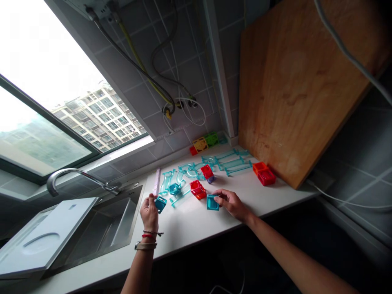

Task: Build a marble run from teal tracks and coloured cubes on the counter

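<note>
My left hand (149, 211) pinches a teal cube (160, 204) above the white counter, left of the middle. Between the fingers and thumb of my right hand (230, 202) is another teal block (212, 202), its hollow face turned to the camera. A red cube (197, 190) lies between and beyond the two hands. Behind it, a red block (207, 173) sits with a purple part under it. One more teal cube (175, 189) rests beyond my left hand. Clear teal track pieces (188, 170) spread across the counter behind these blocks.
Orange and red blocks (264, 174) lie by a large leaning wooden board (284, 90). Yellow (200, 144) and green (211, 139) blocks stand along the wall. A sink (104, 228) with a curved faucet (82, 173) is at left. The counter (183, 232) ends near my forearms.
</note>
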Demonstrator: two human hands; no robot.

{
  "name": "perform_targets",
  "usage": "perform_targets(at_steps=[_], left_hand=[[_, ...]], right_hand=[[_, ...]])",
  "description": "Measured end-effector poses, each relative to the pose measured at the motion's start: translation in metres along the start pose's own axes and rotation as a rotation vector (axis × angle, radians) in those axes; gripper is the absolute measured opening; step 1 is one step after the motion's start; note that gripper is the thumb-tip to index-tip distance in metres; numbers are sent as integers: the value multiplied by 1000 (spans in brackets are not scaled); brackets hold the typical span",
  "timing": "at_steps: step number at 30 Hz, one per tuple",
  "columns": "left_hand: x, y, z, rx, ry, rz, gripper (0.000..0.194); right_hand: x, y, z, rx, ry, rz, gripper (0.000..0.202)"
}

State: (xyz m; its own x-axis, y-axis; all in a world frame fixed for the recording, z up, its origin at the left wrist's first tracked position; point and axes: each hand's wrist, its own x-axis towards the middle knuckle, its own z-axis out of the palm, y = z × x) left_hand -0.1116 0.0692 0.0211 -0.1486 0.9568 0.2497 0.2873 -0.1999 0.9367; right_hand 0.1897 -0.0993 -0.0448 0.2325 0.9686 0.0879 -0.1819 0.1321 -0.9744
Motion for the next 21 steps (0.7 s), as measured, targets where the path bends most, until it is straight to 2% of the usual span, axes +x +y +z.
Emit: perform_targets(at_steps=[3,7,11,17,21], left_hand=[[-7,7,3,41,-83,33,59],[-49,5,8,111,-261,73,54],[-87,-7,11,169,-314,139,46],[-96,-13,13,211,-387,208,36],[-97,-12,14,222,-411,242,34]], right_hand=[[-1,-2,0,-18,-6,-8,44],[-2,-5,0,-35,-7,-22,44],[-2,-5,1,-56,-20,-35,46],[-4,-2,10,-135,-132,-82,59],[-3,-2,20,-332,-90,-144,53]])
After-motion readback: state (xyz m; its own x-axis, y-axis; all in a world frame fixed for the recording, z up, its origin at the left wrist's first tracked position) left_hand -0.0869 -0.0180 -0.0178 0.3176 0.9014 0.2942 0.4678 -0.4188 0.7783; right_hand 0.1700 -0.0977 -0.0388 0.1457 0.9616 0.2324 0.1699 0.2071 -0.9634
